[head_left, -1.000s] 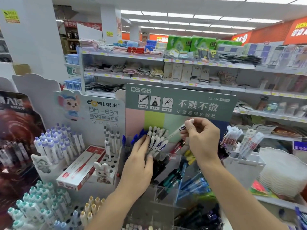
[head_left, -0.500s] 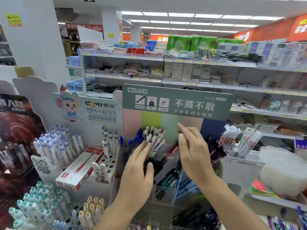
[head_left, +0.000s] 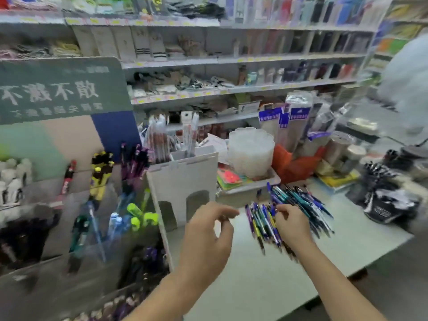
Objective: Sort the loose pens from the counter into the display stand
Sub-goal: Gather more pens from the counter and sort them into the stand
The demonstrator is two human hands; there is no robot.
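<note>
Left hand (head_left: 208, 237) empty, fingers loosely curled, right hand (head_left: 293, 224) fingers down on pens (head_left: 298, 205), grip unclear through blur, stand (head_left: 97, 205) left of both hands

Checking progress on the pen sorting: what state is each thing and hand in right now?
Pen pile: loose on the counter, unsorted.
Display stand: compartments partly filled with pens.
Left hand: empty, fingers curled, above the counter.
Right hand: on the pile; the blur hides any grip.
White holder: upright, holding packaged pens.
</note>
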